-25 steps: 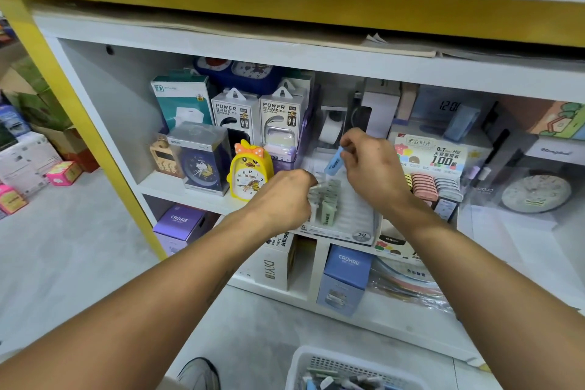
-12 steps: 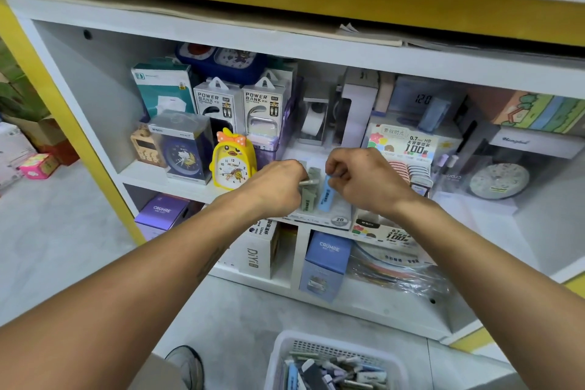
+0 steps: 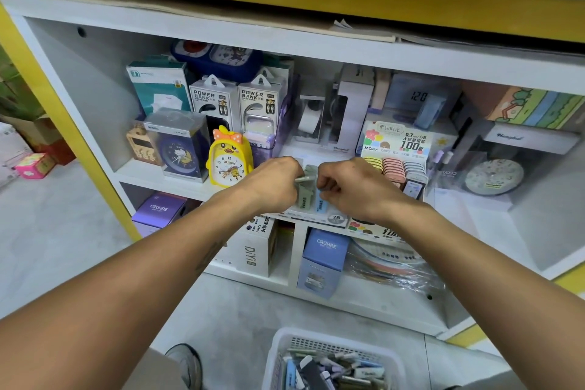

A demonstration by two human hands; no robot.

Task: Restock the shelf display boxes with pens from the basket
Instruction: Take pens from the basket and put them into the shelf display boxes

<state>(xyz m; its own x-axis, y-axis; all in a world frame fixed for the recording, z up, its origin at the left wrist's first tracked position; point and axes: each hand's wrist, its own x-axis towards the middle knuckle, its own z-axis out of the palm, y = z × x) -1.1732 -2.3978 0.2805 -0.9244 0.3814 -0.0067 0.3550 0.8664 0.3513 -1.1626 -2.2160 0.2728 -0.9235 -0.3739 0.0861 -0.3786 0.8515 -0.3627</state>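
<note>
Pinching blue pack, right hand fingertips

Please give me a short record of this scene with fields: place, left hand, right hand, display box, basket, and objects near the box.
place: white shelf in a shop
left hand: holds grey-green items over the display box
right hand: pinches a blue item at the display box
display box: white, marked 2B, on the shelf edge
basket: white, on the floor below, holds many small items
near the box: yellow clock on its left, lead refills on its right
</note>
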